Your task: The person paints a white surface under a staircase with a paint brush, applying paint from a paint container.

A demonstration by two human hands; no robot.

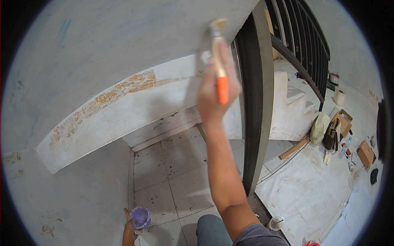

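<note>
My right hand [219, 92] is raised in front of me, closed round a paintbrush [222, 88] with a pale wooden handle and an orange end. Its light bristles point up at the grey-white sloping surface [164, 28], close to its right edge; motion blur hides whether they touch. Low on the left, my left hand [129, 231] grips a small purple container [140, 217]. White smears mark its rim, and its inside looks purple. A short brown piece sticks out beside it; whether that is a finger or a handle, I cannot tell.
A dark metal post [256, 98] stands right of my arm, below a black railing [301, 41]. A white tub [275, 222] sits on the floor by the post. Farther right lie a wooden strip [294, 149], a bag [331, 135], a bottle [346, 146] and a cardboard box [365, 154].
</note>
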